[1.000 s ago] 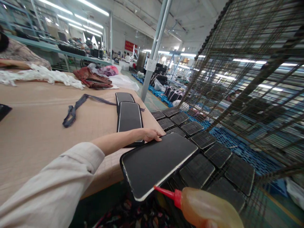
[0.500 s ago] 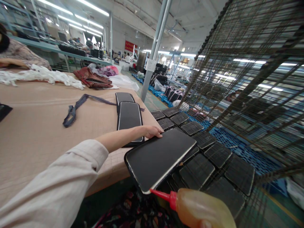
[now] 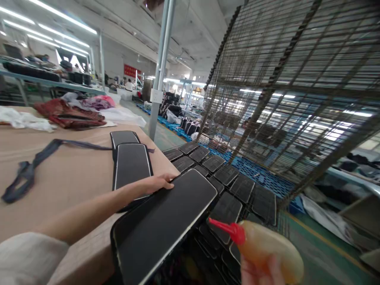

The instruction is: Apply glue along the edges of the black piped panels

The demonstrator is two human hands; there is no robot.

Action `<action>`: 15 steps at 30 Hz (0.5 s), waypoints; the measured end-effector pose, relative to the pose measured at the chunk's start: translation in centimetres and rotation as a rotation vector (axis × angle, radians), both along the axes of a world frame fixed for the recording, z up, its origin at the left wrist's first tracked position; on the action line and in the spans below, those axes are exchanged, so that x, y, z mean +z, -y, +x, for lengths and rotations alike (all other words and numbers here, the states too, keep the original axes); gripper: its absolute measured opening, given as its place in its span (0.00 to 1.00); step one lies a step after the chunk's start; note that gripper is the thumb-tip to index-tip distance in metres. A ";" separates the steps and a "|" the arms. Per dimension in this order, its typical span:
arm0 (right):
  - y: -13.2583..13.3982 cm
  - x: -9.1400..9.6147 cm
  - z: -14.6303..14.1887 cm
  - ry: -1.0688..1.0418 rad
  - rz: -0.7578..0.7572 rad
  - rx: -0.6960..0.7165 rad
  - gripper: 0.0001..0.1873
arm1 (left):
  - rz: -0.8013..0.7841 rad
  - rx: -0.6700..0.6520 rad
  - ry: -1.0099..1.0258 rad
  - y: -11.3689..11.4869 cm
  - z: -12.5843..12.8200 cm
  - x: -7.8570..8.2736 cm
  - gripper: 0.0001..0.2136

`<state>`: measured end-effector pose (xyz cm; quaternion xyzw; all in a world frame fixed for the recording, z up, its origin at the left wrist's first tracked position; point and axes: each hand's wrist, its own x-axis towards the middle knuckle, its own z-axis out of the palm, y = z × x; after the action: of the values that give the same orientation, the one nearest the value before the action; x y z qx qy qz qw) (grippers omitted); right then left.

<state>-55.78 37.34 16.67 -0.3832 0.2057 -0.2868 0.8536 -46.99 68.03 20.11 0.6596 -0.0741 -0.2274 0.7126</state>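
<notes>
My left hand [image 3: 162,183] grips the far edge of a black rounded panel [image 3: 166,225], thumb on top and fingers hidden beneath. A whitish line runs along the panel's border. In my right hand [image 3: 261,271] is a squeeze bottle [image 3: 270,247] of amber liquid with a red nozzle, its tip pointing left and held apart from the panel's right edge. Two similar black panels [image 3: 132,164] lie overlapping on the table [image 3: 86,170], just beyond my left forearm.
Several black panels [image 3: 224,211] lie on a wire rack beside the table. Upright mesh racks [image 3: 267,87] lean at the right over a blue pallet [image 3: 252,174]. A dark strap [image 3: 26,170], red cloth [image 3: 63,114] and a metal post [image 3: 160,79] are beyond.
The bottle's nozzle has come away from the panel's near corner and moved right. The panel, still in my left hand, sits lower and further left in view. My view has turned right.
</notes>
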 end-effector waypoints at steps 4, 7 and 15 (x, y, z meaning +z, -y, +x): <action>0.6 1.7 0.8 0.155 -0.165 -0.114 0.27 | -0.003 -0.042 0.034 0.0 -1.7 1.2 0.23; 2.1 1.2 1.6 0.256 -0.362 -0.113 0.24 | -0.015 -0.042 0.033 -0.2 -2.8 1.8 0.23; 4.3 0.0 2.4 0.212 -0.427 -0.153 0.17 | -0.035 -0.098 0.051 -0.5 -4.1 2.2 0.22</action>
<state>-53.37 33.06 16.68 -0.5062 0.0780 -0.4260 0.7458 -51.07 68.50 22.32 0.6482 -0.1284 -0.2440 0.7098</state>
